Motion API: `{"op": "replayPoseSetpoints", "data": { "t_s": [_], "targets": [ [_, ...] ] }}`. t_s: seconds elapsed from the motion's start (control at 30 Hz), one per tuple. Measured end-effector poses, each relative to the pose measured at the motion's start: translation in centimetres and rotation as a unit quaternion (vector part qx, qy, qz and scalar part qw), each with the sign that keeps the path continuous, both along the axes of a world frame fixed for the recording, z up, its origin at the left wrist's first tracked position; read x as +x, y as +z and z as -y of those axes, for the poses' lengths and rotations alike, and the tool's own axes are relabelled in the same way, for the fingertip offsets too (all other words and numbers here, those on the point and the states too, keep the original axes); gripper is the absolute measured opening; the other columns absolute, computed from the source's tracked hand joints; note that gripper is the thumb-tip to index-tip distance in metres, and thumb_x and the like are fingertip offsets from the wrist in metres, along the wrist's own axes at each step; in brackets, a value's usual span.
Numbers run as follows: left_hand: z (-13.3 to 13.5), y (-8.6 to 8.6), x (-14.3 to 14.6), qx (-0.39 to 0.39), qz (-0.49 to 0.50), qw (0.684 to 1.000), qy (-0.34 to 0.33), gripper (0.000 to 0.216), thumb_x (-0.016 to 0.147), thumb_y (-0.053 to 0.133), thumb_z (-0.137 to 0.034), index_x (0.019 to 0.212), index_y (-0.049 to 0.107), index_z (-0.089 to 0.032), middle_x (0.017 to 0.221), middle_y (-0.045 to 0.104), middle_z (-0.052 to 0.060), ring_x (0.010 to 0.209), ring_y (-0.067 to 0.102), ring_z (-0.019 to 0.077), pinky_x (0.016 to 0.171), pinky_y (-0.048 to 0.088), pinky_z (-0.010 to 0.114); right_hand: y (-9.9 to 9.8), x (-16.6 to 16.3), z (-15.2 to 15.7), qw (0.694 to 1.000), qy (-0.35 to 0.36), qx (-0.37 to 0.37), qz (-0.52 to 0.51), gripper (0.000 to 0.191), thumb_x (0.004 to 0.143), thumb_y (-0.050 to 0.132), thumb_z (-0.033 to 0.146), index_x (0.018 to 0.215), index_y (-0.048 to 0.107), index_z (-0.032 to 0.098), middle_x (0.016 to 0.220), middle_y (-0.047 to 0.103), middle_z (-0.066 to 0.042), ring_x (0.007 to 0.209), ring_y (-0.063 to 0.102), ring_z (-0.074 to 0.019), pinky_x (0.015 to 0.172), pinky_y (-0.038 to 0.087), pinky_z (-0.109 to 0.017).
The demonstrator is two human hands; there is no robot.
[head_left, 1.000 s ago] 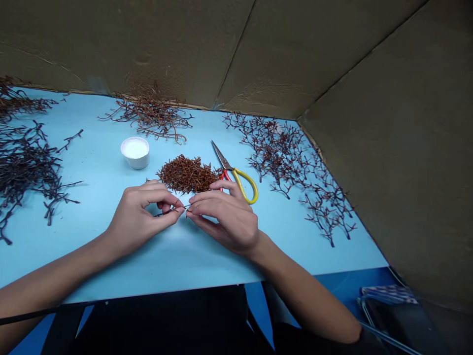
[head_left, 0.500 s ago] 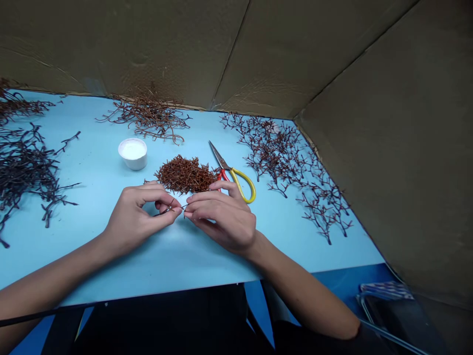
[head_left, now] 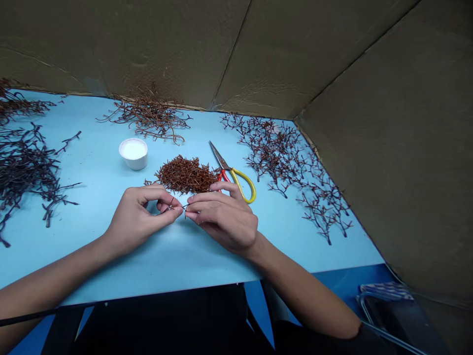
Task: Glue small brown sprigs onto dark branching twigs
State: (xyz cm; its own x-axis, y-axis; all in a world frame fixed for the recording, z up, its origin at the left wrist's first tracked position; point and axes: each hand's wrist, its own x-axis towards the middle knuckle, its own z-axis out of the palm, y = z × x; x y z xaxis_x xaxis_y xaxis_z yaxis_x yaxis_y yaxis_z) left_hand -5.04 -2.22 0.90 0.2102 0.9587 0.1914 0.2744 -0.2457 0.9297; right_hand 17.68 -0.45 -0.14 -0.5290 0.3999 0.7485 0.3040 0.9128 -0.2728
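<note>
My left hand (head_left: 142, 219) and my right hand (head_left: 221, 221) meet above the light blue tabletop (head_left: 92, 236), their fingertips pinching a thin dark stem (head_left: 175, 208). The stem is small and partly hidden by my fingers. Just beyond my hands lies a heap of short brown twig pieces (head_left: 186, 175), almost touching my right fingers. Red-and-yellow-handled scissors (head_left: 236, 177) lie beyond my right hand, partly hidden behind it. A white cup (head_left: 133, 154) of white liquid stands beyond my left hand.
Branching dark twig sprays lie at the left (head_left: 27, 172), back (head_left: 148, 117) and right (head_left: 283, 155) of the table. Brown cardboard walls (head_left: 384, 148) rise behind and to the right. A folding chair (head_left: 388, 310) stands below the lower right table edge.
The whole view has shifted slightly. My hands remain together on the thin stem, with only small finger movements.
</note>
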Motion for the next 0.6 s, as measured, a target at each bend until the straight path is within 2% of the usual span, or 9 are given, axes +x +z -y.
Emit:
{"op": "replayPoseSetpoints", "data": {
  "t_s": [0.37,0.6],
  "targets": [
    [0.0,0.4,0.0,-0.057,0.026,0.998,-0.019,0.015,0.087,0.081,-0.026,0.074,0.078,-0.02,0.067,0.068,-0.002,0.068,0.054,0.0135,0.066,0.041,0.029,0.7,-0.1,0.5,1.0,-0.017,0.012,-0.014,0.026,0.102,0.073,0.015,0.081,0.063,0.025,0.094,0.087,0.006,0.097,0.084,-0.0154,0.102,0.056,-0.04],
    [0.1,0.4,0.0,-0.053,0.04,0.998,-0.006,0.008,0.087,0.083,-0.026,0.08,0.083,-0.023,0.07,0.07,-0.002,0.07,0.057,0.0132,0.07,0.043,0.028,1.1,-0.1,0.4,1.0,-0.016,-0.002,-0.025,0.018,0.094,0.081,0.013,0.093,0.069,0.026,0.094,0.087,0.004,0.098,0.084,-0.0178,0.109,0.052,-0.041]
  ]
}}
